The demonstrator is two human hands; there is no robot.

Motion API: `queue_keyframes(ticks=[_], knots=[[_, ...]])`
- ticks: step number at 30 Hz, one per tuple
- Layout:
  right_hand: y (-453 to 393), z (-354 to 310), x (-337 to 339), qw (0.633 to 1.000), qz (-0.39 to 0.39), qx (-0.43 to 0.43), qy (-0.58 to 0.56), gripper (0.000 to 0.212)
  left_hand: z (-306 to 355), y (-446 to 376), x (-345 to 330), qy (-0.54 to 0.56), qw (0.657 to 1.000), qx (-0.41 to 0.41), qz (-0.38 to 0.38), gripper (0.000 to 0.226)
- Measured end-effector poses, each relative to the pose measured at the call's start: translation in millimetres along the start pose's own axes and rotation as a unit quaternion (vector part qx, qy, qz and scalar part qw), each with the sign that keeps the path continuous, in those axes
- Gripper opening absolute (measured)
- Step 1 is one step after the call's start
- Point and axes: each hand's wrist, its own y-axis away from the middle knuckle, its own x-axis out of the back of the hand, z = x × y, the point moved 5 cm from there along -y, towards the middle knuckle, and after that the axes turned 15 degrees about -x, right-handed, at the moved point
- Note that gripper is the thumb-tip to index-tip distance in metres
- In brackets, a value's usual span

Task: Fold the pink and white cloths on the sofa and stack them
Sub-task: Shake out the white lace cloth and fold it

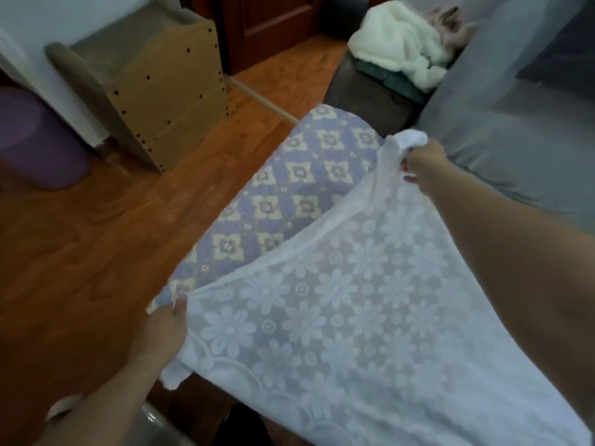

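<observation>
A white lace cloth (338, 310) with a daisy pattern is stretched out over the sofa seat (289, 181), which has a purple and cream flower cover. My left hand (164, 326) grips the cloth's near corner at the seat's front edge. My right hand (421, 165) grips the far corner, bunched up by the grey back cushion (502, 123). The cloth sags between the two hands and covers the near part of the seat. I see no pink cloth spread on the seat.
A fluffy white heap (399, 46) with something pinkish behind it lies on the sofa's far end. To the left are wooden floor (96, 252), a cardboard cat scratcher (154, 91) and a purple round object (35, 140).
</observation>
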Motion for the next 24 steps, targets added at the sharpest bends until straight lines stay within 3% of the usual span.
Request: queue_keyframes(ticks=[5,7,9,11,14,18,20,24], knots=[[-20,-72,-64,0.998,-0.021,0.043,-0.044,0.038,-15,-88,47,-0.024,0.998,-0.026,0.055,0.066],[-29,-75,-93,0.995,-0.066,0.063,-0.04,0.05,-15,-121,43,0.001,0.998,-0.043,0.037,0.05],[-38,-66,-117,0.991,-0.084,0.097,-0.033,0.075,-12,-143,34,0.001,0.997,-0.074,0.026,0.037],[-34,-42,-140,0.987,-0.089,0.131,0.026,0.08,-17,-151,25,-0.013,0.996,-0.083,0.022,0.026],[-19,50,-172,0.966,-0.103,0.139,0.193,0.072,-38,-146,14,-0.054,0.998,-0.038,-0.008,0.016],[14,214,-148,0.921,-0.15,0.064,0.353,0.063,-44,-118,10,-0.2,0.977,0.012,-0.077,0.051],[39,289,-99,0.924,-0.159,-0.034,0.347,0.058,-24,-97,5,-0.283,0.954,-0.007,-0.095,0.062],[80,408,40,0.933,-0.101,-0.263,0.222,0.045,34,-57,-30,-0.306,0.935,-0.082,-0.158,0.066]])
